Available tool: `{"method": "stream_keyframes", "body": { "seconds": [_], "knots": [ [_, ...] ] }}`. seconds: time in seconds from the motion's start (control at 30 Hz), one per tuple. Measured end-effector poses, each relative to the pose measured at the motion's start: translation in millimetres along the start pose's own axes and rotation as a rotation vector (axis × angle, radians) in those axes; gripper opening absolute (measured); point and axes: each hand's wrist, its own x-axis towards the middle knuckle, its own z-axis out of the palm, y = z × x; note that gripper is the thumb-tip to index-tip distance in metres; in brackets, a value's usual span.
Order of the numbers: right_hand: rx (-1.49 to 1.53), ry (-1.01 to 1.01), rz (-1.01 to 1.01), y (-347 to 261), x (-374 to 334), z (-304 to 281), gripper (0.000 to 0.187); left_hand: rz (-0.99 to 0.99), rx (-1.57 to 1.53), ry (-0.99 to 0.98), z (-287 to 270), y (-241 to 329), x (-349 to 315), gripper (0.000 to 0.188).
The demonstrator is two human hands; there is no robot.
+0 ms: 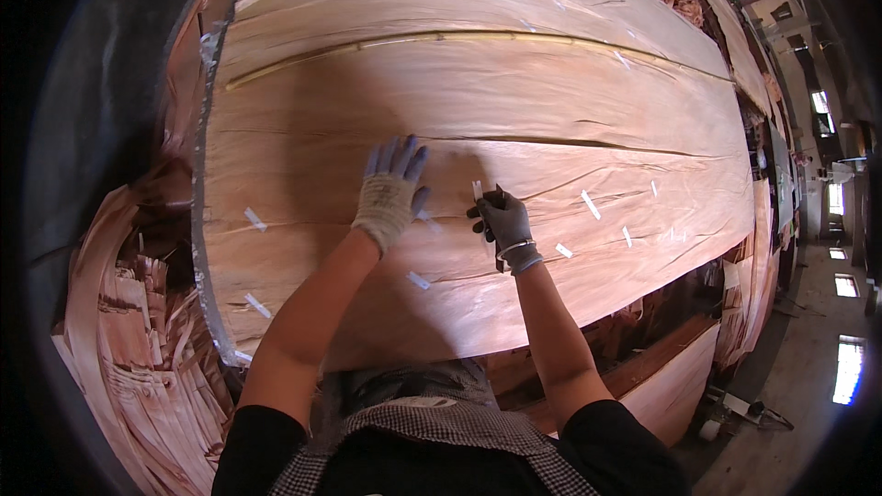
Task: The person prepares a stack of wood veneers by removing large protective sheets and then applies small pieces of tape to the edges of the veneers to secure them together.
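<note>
Your left hand [390,188] lies flat, fingers spread, on the veneer sheet [478,129] while your right hand [503,225], just beside it, pinches a tape strip [478,191] over the crack, likely needing pressing down next.

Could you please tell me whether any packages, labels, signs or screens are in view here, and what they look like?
None: no package, label, sign or screen shows.
Nearest things: short whitish tape strips stuck across cracks in the pale brown veneer sheet.
Right hand, dark glove, holds one small white strip against the sheet.
Left hand, grey knit glove, lies flat on the sheet.
</note>
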Motion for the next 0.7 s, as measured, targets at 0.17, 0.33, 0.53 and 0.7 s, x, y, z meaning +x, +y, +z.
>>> {"method": "stream_keyframes", "body": {
  "seconds": [0.17, 0.33, 0.53, 0.7],
  "knots": [
    [0.123, 0.025, -0.015, -6.5, 14.9, -16.5, 0.018, 0.144, -0.092, -0.016, 32.9, 50.4, 76.9, 0.063],
    [0.118, 0.095, 0.022, 2.8, 8.9, -60.3, 0.016, 0.123, -0.107, -0.032, 46.9, 69.4, 81.2, 0.059],
    [0.150, 0.195, 0.003, 3.9, 29.3, -105.5, 0.016, 0.164, -0.074, -0.043, 44.5, 86.5, 101.8, 0.057],
    [0.223, 0.195, -0.040, -1.0, 36.4, -117.6, 0.017, 0.200, -0.173, 0.025, 53.7, 126.8, 158.1, 0.057]
  ]
}}
